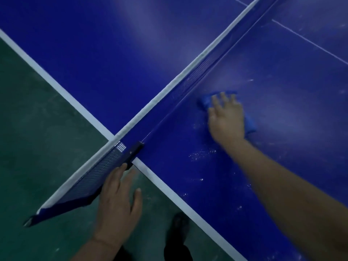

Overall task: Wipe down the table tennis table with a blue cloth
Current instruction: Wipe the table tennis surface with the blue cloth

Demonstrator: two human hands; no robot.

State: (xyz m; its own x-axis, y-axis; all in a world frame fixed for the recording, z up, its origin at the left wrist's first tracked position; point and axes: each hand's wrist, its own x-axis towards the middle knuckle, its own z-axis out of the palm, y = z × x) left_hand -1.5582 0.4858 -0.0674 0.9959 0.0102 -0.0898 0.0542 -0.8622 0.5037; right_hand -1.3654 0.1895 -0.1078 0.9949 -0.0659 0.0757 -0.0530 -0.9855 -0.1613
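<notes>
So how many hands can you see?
2: the right hand presses the crumpled blue cloth on the blue table tennis table; the left hand touches the dark mesh net.

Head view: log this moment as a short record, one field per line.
right hand: flat on the cloth, pressing it to the table
left hand: fingers straight, beside the net end that overhangs the floor
cloth place: near the net, right half
dirt: white specks between cloth and table edge
</notes>
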